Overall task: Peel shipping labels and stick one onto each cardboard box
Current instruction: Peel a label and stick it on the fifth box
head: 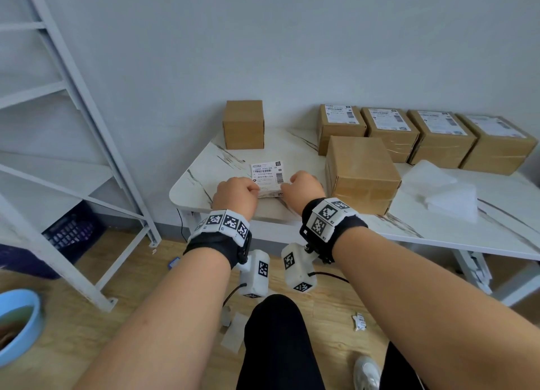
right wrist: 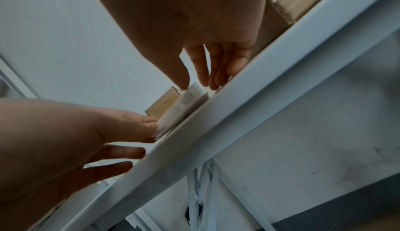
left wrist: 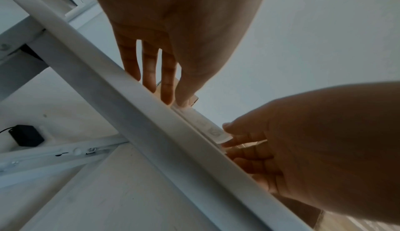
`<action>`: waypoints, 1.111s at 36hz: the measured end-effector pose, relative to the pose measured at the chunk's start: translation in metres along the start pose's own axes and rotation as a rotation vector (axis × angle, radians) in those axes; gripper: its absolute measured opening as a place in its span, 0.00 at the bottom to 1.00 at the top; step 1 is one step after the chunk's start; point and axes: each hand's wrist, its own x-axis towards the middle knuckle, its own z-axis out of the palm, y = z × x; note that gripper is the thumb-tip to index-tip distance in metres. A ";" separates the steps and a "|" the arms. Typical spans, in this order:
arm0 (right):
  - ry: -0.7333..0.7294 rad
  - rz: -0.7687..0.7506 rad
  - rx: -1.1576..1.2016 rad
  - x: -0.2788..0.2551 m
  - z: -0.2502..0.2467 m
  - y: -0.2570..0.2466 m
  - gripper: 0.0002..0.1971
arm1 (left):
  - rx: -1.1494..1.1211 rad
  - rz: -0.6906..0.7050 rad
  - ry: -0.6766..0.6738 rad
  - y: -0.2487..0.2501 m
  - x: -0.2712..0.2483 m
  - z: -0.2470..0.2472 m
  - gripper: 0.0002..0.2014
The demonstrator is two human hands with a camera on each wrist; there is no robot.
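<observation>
Left hand [head: 237,191] and right hand [head: 304,186], centre of the head view, each pinching a near corner of the label stack [head: 267,177] on the marbled bench [head: 204,182], likely to separate the top sheet. Plain box [head: 362,173] to the right; labelled boxes [head: 420,132] upper right.

Left wrist view: thin paper edge at the bench lip.

Right wrist view: glossy sheet curling, thumb on top.

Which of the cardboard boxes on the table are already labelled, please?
Four labelled: the back row boxes show white labels on top. The near box and far-left box show bare cardboard.
</observation>
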 end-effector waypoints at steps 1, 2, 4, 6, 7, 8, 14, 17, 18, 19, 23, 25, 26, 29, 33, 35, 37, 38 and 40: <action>-0.005 -0.005 0.021 -0.001 -0.001 0.000 0.16 | -0.020 0.007 0.010 0.000 0.000 -0.001 0.10; -0.010 -0.012 0.045 -0.002 -0.003 0.000 0.15 | -0.040 0.016 0.026 0.000 0.001 -0.001 0.09; -0.016 -0.027 0.095 -0.003 -0.006 -0.002 0.13 | -0.078 0.020 0.070 0.001 0.002 -0.003 0.09; -0.021 -0.040 0.145 -0.005 -0.008 -0.003 0.12 | -0.094 0.041 0.103 0.003 0.002 -0.005 0.09; -0.017 -0.048 0.171 -0.005 -0.010 -0.004 0.13 | -0.102 0.054 0.115 0.005 0.003 -0.006 0.09; -0.010 -0.057 0.196 -0.006 -0.011 -0.004 0.13 | -0.113 0.064 0.125 0.007 0.003 -0.007 0.10; 0.044 -0.098 0.359 -0.010 -0.023 -0.012 0.13 | -0.157 0.114 0.199 0.018 0.001 -0.012 0.09; 0.090 -0.121 0.426 -0.014 -0.031 -0.018 0.13 | -0.166 0.144 0.236 0.024 -0.002 -0.014 0.10; 0.114 -0.142 0.429 -0.015 -0.034 -0.019 0.12 | -0.178 0.148 0.237 0.026 -0.004 -0.015 0.10; 0.137 -0.165 0.430 -0.016 -0.037 -0.020 0.11 | -0.192 0.148 0.234 0.029 -0.005 -0.016 0.11; 0.194 -0.205 0.493 -0.016 -0.050 -0.022 0.11 | -0.251 0.123 0.187 0.043 -0.010 -0.021 0.16; 0.209 -0.223 0.536 -0.018 -0.057 -0.022 0.12 | -0.323 0.078 0.155 0.052 -0.011 -0.023 0.16; 0.212 -0.229 0.556 -0.019 -0.060 -0.021 0.12 | -0.374 0.051 0.145 0.056 -0.011 -0.024 0.16; 0.214 -0.238 0.625 -0.025 -0.070 -0.019 0.11 | -0.492 0.004 0.123 0.068 -0.012 -0.025 0.18; 0.239 -0.244 0.687 -0.032 -0.083 -0.010 0.08 | -0.540 0.034 0.110 0.084 -0.014 -0.023 0.18; 0.255 -0.233 0.720 -0.035 -0.089 -0.004 0.06 | -0.560 0.053 0.115 0.091 -0.016 -0.021 0.17; 0.265 -0.210 0.758 -0.036 -0.096 0.003 0.06 | -0.581 0.063 0.108 0.100 -0.019 -0.019 0.16; 0.260 -0.186 0.779 -0.038 -0.100 0.008 0.08 | -0.591 0.067 0.103 0.104 -0.020 -0.018 0.15; 0.224 -0.131 0.811 -0.040 -0.108 0.018 0.11 | -0.611 0.075 0.092 0.112 -0.023 -0.014 0.14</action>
